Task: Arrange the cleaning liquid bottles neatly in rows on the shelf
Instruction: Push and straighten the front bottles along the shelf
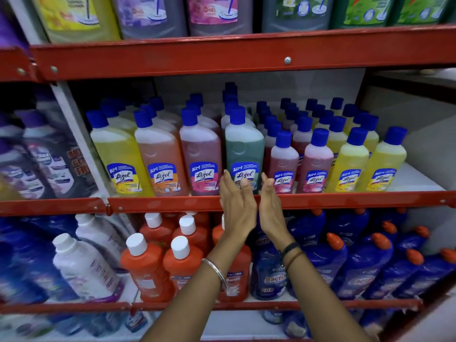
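Blue-capped cleaning liquid bottles stand in rows on the middle shelf [172, 202]. Along the front, from the left: a large yellow bottle [118, 154], an orange one [160, 154], a pink one [201, 151] and a green bottle [243, 149]. To their right stand smaller pink bottles [283, 164] and smaller yellow bottles [350, 161]. My left hand [237, 206] and my right hand [270, 206] are raised side by side just in front of the green bottle's lower part, fingers apart, holding nothing. The left fingertips overlap its label.
Orange bottles with white caps [148, 265] and blue bottles with orange caps [365, 262] fill the shelf below. Large jugs [153, 16] sit on the top shelf. A neighbouring shelf unit at the left holds purple bottles [32, 156]. Bare shelf space [417, 176] lies right of the small yellow bottles.
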`<control>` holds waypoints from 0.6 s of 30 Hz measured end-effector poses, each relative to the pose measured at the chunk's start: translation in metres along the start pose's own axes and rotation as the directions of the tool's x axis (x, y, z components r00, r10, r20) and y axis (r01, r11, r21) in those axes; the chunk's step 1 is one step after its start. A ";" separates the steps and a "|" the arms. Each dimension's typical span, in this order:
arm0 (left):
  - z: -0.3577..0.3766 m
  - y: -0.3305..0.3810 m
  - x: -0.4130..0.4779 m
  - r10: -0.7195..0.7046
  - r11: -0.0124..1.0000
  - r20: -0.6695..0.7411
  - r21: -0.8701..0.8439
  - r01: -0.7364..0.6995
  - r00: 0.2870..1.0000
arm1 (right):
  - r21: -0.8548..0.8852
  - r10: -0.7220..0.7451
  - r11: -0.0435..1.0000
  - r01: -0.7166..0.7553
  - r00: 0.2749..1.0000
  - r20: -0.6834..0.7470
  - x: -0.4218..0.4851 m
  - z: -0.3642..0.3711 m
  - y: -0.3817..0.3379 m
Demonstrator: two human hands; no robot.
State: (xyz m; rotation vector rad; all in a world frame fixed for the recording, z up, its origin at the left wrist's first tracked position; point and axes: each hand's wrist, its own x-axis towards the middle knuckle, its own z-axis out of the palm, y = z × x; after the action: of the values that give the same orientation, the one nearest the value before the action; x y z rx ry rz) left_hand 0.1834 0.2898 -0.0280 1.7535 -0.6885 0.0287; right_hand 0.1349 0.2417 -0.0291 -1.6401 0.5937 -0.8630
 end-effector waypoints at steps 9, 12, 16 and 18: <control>-0.025 -0.017 -0.017 0.056 0.990 0.045 -0.130 -0.049 0.997 | 0.119 0.039 0.992 -0.030 0.997 -0.070 -0.005 0.007 -0.003; -0.040 -0.027 -0.016 0.153 0.983 -0.172 -0.077 -0.168 0.973 | 0.087 -0.197 0.972 0.218 0.959 -0.205 -0.015 0.016 -0.002; -0.058 -0.030 0.011 0.136 0.989 -0.270 -0.023 -0.148 0.953 | 0.007 -0.284 0.959 0.284 0.957 0.051 -0.027 0.038 -0.015; -0.064 -0.030 0.019 0.072 0.997 -0.226 0.022 -0.069 0.972 | -0.054 -0.198 0.976 0.209 0.966 0.164 -0.027 0.050 -0.022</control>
State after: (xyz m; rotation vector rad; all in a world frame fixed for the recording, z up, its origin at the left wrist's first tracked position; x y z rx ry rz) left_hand 0.2343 0.3424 -0.0280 1.7063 -0.5840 0.2791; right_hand 0.1568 0.2974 -0.0190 -1.8387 0.3525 -0.8577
